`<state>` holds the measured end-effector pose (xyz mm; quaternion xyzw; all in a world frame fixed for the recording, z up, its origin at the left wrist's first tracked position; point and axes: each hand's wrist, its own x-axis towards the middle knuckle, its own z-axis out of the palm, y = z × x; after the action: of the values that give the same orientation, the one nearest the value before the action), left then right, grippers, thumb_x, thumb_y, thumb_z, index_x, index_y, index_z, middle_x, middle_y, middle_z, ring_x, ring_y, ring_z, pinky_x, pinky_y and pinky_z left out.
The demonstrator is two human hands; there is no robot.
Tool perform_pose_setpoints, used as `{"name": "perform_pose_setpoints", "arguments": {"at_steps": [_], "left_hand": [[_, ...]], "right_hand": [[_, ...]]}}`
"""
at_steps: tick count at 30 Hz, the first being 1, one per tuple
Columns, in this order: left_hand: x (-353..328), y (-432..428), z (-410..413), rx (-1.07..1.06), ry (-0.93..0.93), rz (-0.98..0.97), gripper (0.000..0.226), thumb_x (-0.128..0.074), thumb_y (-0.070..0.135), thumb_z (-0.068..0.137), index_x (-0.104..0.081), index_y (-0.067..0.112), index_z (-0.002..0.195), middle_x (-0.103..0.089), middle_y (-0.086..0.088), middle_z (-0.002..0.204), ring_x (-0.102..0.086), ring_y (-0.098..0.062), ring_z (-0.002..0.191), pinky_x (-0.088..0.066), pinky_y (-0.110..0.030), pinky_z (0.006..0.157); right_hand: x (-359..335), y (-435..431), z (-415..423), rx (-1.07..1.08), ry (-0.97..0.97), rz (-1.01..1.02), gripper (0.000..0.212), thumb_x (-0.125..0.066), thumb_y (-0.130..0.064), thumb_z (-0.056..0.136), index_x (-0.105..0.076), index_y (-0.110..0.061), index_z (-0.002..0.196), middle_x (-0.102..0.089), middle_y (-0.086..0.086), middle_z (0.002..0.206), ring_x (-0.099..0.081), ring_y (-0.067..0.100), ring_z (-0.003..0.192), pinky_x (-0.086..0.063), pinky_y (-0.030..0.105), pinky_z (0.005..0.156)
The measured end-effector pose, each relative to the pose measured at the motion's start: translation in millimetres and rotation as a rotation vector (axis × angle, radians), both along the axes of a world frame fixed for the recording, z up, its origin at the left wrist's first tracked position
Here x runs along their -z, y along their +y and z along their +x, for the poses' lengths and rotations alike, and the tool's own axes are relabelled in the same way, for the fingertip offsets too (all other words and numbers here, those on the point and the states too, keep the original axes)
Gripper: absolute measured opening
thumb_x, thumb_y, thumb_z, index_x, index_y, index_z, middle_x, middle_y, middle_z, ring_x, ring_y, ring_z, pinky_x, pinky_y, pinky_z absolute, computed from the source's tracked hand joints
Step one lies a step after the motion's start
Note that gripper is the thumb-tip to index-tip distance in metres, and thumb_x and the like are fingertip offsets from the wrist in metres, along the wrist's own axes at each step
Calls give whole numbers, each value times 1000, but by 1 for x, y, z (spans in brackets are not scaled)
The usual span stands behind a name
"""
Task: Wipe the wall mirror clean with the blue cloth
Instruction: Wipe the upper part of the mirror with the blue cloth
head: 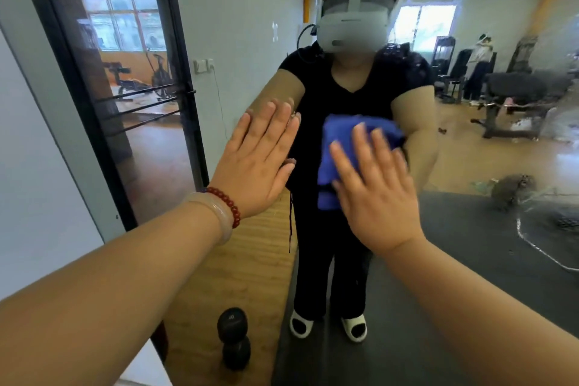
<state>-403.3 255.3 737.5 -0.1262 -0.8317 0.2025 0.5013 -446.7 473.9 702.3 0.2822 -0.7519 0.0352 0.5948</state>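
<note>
The wall mirror fills most of the view ahead and shows a reflected person with a headset. My right hand lies flat with straight fingers on the blue cloth, pressing it against the glass at chest height. Most of the cloth shows above and left of my fingers. My left hand presses flat on the mirror just left of the cloth, fingers straight and together, with a red bead bracelet and a pale bangle at the wrist. Smears and streaks cloud the mirror's upper right and right side.
A black-framed glass door stands on the wall at the left. A black dumbbell lies on the wooden floor by the mirror's lower left. Gym machines and benches appear in the reflection at the right.
</note>
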Motion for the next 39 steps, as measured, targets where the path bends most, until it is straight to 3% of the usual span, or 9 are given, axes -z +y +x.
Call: {"name": "perform_pose_setpoints", "arguments": {"at_steps": [3, 9, 14, 19, 25, 30, 32, 36, 39], "left_hand": [[3, 1, -3, 10, 34, 17, 71, -34, 36, 99, 3, 12, 154, -9, -11, 158, 9, -23, 149, 4, -43, 121], [4, 3, -3, 49, 29, 21, 70, -33, 34, 97, 0, 10, 154, -10, -12, 157, -8, -30, 146, 0, -44, 119], [6, 3, -4, 17, 7, 46, 70, -33, 35, 98, 0, 10, 153, -6, -11, 158, -5, -29, 147, -2, -46, 119], [6, 4, -1, 53, 8, 62, 68, -41, 30, 95, -13, 6, 151, -18, -15, 158, -13, -32, 145, -13, -51, 118], [6, 8, -1, 5, -46, 100, 70, -37, 35, 97, -4, 7, 153, -9, -15, 160, -5, -32, 147, -2, -49, 119], [18, 3, 9, 83, -102, 5, 68, -31, 35, 97, -3, 7, 152, -9, -13, 160, -1, -29, 148, -2, -47, 120], [30, -7, 13, 89, -119, -55, 66, -28, 35, 98, -2, 8, 152, -8, -11, 159, 5, -25, 148, -2, -45, 120], [40, -17, 13, 61, -121, -64, 65, -25, 36, 98, -2, 8, 152, -6, -10, 159, 14, -21, 147, 4, -42, 120], [42, -17, 12, 76, -122, -59, 67, -30, 32, 95, -4, 8, 152, -6, -10, 159, 11, -22, 148, 1, -43, 120]], "right_hand": [[-13, -11, 3, -10, -118, -269, 57, -44, -16, 96, -30, -14, 151, -22, 19, 157, -10, 37, 145, 1, 41, 120], [27, -23, 15, -138, -131, 108, 62, -40, -10, 88, -30, -16, 149, -22, 4, 156, -21, 24, 145, -8, 37, 121], [-2, -28, 12, -136, -184, -298, 62, -38, 0, 87, -33, -9, 148, -27, 16, 156, -17, 33, 145, 2, 37, 122], [37, -24, 17, -212, -170, 137, 59, -38, -6, 88, -32, -14, 147, -27, 8, 156, -24, 27, 143, -9, 36, 119], [2, -17, 11, -126, -241, -430, 61, -37, 2, 86, -33, -6, 147, -25, 27, 154, -11, 39, 143, 6, 35, 119], [59, -12, 22, -177, -218, 140, 61, -39, -7, 86, -33, -15, 146, -28, 8, 155, -23, 27, 143, -6, 36, 120], [50, -6, 18, -141, -215, 94, 63, -40, -6, 85, -33, -15, 146, -29, 10, 155, -23, 29, 143, -9, 38, 119], [20, -20, 16, -83, -267, -327, 62, -35, -3, 86, -34, -8, 147, -26, 23, 154, -12, 38, 143, 7, 37, 119], [69, -33, 24, -109, -273, -53, 66, -35, -6, 85, -29, -16, 149, -21, 12, 156, -10, 31, 147, 4, 35, 120]]}}
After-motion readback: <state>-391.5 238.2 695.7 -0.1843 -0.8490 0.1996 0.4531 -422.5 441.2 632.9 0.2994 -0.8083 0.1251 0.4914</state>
